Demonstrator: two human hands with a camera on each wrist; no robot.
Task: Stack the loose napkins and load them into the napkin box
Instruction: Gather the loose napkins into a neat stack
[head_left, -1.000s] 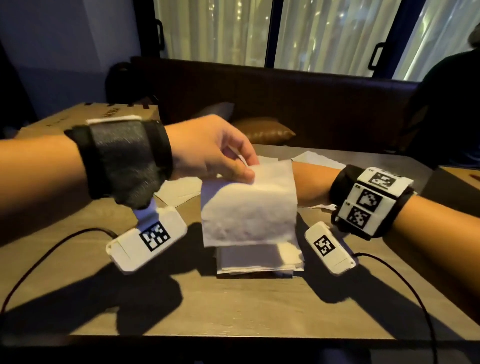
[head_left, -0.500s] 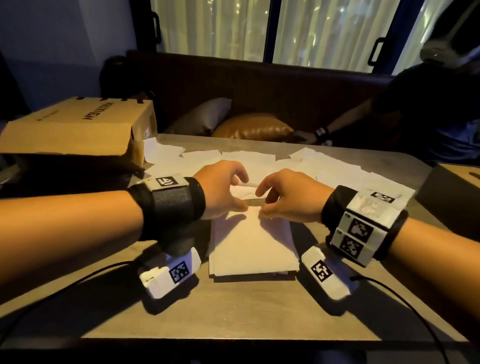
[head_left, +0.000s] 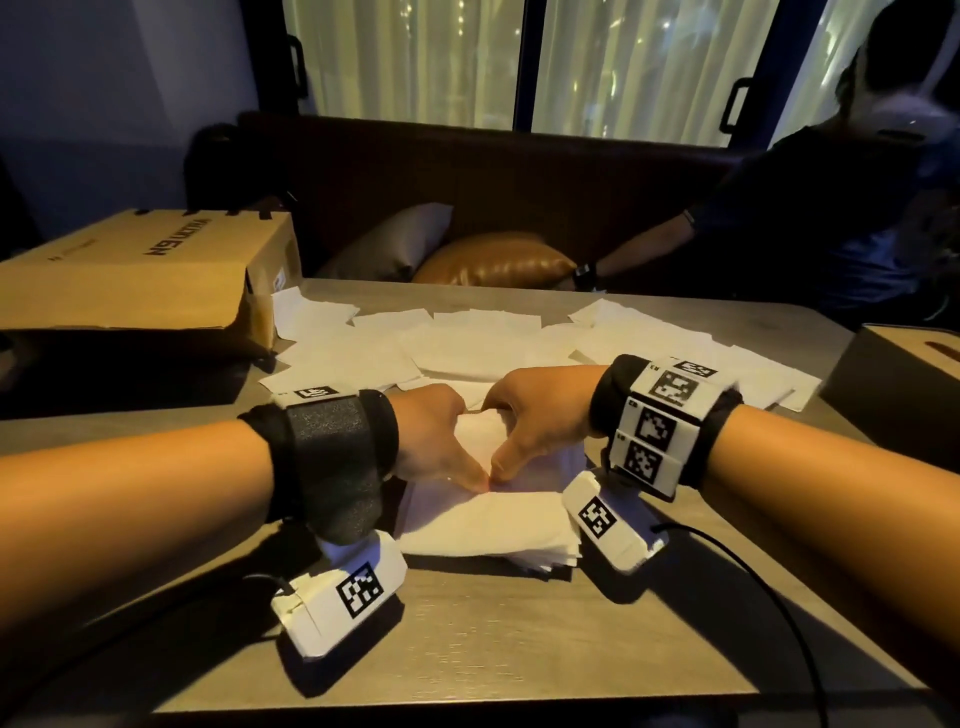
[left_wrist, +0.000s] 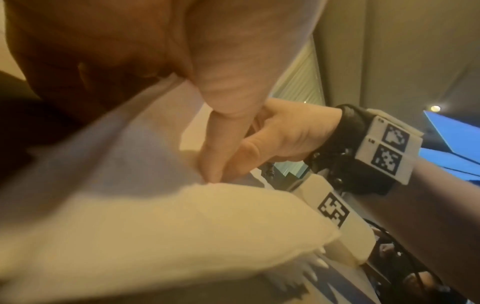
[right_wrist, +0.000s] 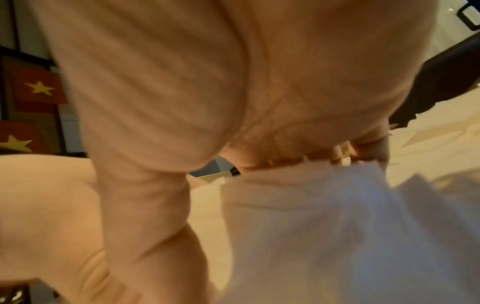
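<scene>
In the centre of the head view, two bare hands meet over a stack of napkins (head_left: 488, 519) lying on a matte, wood-grain counter (head_left: 519, 639). The left hand (head_left: 436, 441) and the right hand (head_left: 540, 421) grip the soft white stack from either side, thumbs touching on its top and fingers curled over its far edge, so the thin sheets buckle upward between them. The near edge of the stack shows ragged, feathery layers. Behind the hands, loose napkins (head_left: 467, 348), flat and rectangular, lie scattered across the middle of the frame. A brown cardboard box (head_left: 135, 270) sits at upper left. At the right edge stands a tan napkin box (head_left: 898, 374) with a slot in its top.
</scene>
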